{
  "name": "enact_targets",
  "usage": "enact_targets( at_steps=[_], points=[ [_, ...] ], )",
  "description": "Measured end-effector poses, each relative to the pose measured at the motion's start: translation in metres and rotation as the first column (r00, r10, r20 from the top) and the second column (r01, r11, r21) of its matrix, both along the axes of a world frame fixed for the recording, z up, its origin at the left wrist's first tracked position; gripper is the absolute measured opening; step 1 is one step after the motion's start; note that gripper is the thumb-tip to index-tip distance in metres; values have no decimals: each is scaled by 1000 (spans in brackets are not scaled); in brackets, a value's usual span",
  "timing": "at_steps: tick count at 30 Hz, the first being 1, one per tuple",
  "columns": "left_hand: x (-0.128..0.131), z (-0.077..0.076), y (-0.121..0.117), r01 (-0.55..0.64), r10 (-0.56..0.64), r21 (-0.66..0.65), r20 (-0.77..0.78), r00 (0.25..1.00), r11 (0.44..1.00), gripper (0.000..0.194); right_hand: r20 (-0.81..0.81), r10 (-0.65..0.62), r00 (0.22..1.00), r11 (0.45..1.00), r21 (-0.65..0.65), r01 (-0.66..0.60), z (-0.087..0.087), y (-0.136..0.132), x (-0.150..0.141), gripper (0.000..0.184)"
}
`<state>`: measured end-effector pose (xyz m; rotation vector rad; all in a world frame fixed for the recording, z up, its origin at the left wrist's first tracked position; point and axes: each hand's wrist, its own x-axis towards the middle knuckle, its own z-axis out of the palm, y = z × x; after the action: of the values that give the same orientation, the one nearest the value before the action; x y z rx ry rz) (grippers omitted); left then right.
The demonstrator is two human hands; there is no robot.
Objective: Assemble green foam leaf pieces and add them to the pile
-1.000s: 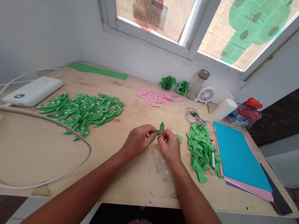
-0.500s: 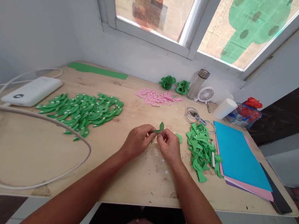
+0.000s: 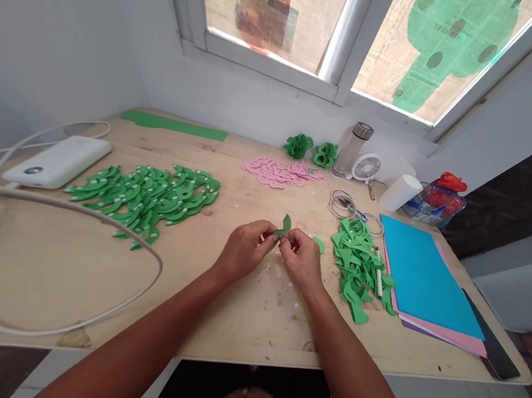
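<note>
A small cut piece of green paper (image 3: 287, 224) is pinched between my two hands over the middle of the table. My left hand (image 3: 246, 247) grips its left side with thumb and fingertips. From the other side, my right hand (image 3: 301, 258) pinches it, fingertips nearly touching the left ones. The piece's lower part is mostly hidden by fingers. Just past my right hand lies another green scrap (image 3: 319, 245). A pile of green curved paper pieces with white patches (image 3: 152, 196) spreads to the left. Loose green paper offcuts (image 3: 356, 259) are heaped to the right.
Pink paper cutouts (image 3: 281, 173), two green paper balls (image 3: 298, 146), a glass bottle (image 3: 351, 150) and a small fan (image 3: 365, 167) stand toward the wall. Tape rolls (image 3: 374, 225) and blue sheets (image 3: 428, 279) lie right. A white power bank (image 3: 61, 161) and looping cable (image 3: 91, 326) are left.
The green piece has shifted very slightly between my fingertips. Both hands stay nearly in the same place, and the piles look unchanged.
</note>
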<state>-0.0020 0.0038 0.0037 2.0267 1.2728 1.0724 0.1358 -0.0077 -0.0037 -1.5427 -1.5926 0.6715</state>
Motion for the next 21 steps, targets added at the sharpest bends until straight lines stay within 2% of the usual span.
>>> enact_targets(
  at_steps=[7, 11, 17, 21],
  points=[
    [0, 1, 0, -16, 16, -7, 17, 1000, 1000, 18, -130, 28, 991, 999, -30, -32, -5, 4, 1, 16],
    [0, 0, 1, 21, -18, -47, 73, 997, 999, 17, -250, 27, 968, 995, -82, -49, -7, 8, 2, 17],
    [-1, 0, 2, 95, -76, -108, 169, 983, 990, 23, -330, 3, 944, 992, -118, -44, -5, 8, 2, 14],
    [-1, 1, 2, 100, -78, -113, 186, 980, 989, 22, -413, 7, 911, 988, -137, -70, -3, 8, 1, 10]
  ],
)
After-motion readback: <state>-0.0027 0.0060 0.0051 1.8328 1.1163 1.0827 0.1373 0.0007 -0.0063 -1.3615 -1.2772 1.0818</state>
